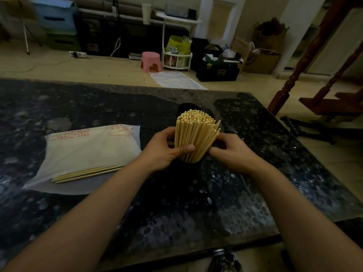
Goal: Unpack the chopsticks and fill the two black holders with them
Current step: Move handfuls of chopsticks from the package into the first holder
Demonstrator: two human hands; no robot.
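Observation:
A thick bundle of pale wooden chopsticks [193, 134] stands upright in a black holder [186, 169] at the middle of the dark table. My left hand [165, 150] grips the bundle from the left, thumb across its front. My right hand [231, 152] holds the bundle's right side, where a few sticks fan outward. A second black holder [186, 108] stands just behind, mostly hidden by the bundle. To the left lies the white plastic package [88, 154] with red print, with three loose chopsticks [86, 173] on it.
The dark speckled stone table [255, 193] ends close on the right and at the near edge. Beyond its far edge are a pink stool [150, 61], a white rack, boxes and bags on the floor. A wooden stair post [290, 81] rises at right.

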